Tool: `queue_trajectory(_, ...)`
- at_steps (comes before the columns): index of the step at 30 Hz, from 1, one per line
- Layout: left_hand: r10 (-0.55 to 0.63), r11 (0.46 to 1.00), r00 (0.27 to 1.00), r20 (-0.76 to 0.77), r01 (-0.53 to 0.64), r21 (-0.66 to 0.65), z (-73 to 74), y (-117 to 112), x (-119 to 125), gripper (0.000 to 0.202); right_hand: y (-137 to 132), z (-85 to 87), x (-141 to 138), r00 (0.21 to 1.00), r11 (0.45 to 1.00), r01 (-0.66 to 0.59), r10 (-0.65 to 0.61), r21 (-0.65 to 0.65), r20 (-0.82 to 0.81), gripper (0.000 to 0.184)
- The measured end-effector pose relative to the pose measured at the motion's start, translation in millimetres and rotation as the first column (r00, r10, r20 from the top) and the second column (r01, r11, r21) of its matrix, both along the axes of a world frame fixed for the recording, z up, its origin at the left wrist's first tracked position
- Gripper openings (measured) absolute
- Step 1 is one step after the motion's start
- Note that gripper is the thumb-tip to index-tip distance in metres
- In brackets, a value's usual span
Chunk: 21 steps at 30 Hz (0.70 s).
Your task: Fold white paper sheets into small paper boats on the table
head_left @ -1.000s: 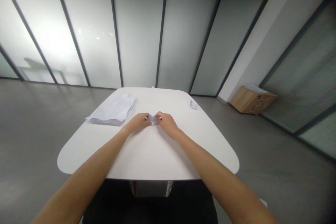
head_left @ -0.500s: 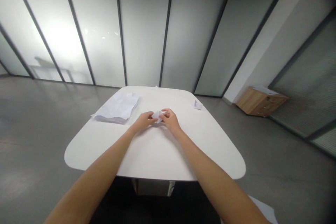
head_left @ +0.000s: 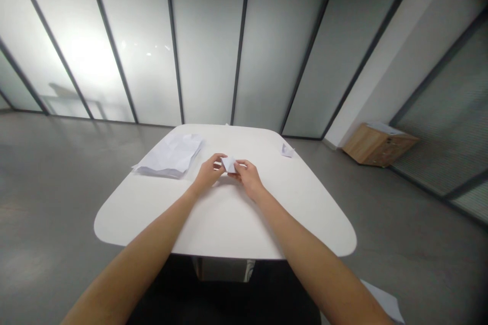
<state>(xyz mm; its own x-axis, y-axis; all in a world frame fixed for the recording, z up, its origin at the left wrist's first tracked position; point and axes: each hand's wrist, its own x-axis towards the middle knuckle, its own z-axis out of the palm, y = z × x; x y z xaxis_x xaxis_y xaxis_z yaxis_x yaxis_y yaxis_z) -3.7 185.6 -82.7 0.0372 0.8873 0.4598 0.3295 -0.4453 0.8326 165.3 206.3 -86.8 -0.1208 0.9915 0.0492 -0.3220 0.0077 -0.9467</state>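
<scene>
A small folded white paper (head_left: pixel 229 164) with a flat, angular face is held just above the middle of the white table (head_left: pixel 229 223). My right hand (head_left: pixel 247 177) grips its right side, thumb on the near face and fingers curled beneath. At its left edge is my left hand (head_left: pixel 209 171), fingers bent around the upper left corner; part of the grip is hard to make out. Another folded white paper piece (head_left: pixel 287 150) stands near the table's right edge. To the left lies a stack of creased white sheets (head_left: pixel 171 155).
Under the near table edge is a box (head_left: pixel 223 270). White paper (head_left: pixel 383 300) shows at the lower right, below table height. A wooden drawer cabinet (head_left: pixel 379 146) stands on the floor at right, and frosted glass panels (head_left: pixel 208 45) line the far side.
The folded paper has turned, so a flatter face now shows. My left fingers have shifted up toward its upper left corner, and my right fingers have moved lower beneath it.
</scene>
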Motion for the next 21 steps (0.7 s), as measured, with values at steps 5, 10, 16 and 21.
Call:
queue_trajectory(5, 0.126, 0.990, 0.990, -0.069, -0.121, 0.070, 2.2, -1.0, 1.0, 0.036, -7.4, 5.3, -1.9, 0.998, 0.999, -0.033, 0.032, 0.018, 0.045, 0.022)
queue_trajectory(10, 0.172, 0.983, 0.983, -0.061, -0.168, 0.070, 3.0, -1.7, -4.3, 0.020, -14.8, 10.2, 0.1, 0.992, 0.991, -0.124, 0.122, 0.056, 0.037, 0.027)
queue_trajectory(16, 0.162, 0.987, 0.986, -0.033, -0.161, 0.023, -0.7, 2.8, -5.8, 0.012, -20.1, 12.8, -1.8, 0.991, 0.992, -0.127, 0.126, 0.005, 0.047, 0.040)
queue_trajectory(21, 0.010, 0.996, 0.995, 0.099, -0.002, -0.084, -2.2, -0.6, 2.7, 0.020, -16.0, 9.1, -1.8, 0.988, 0.991, -0.122, 0.116, 0.054, 0.099, 0.041)
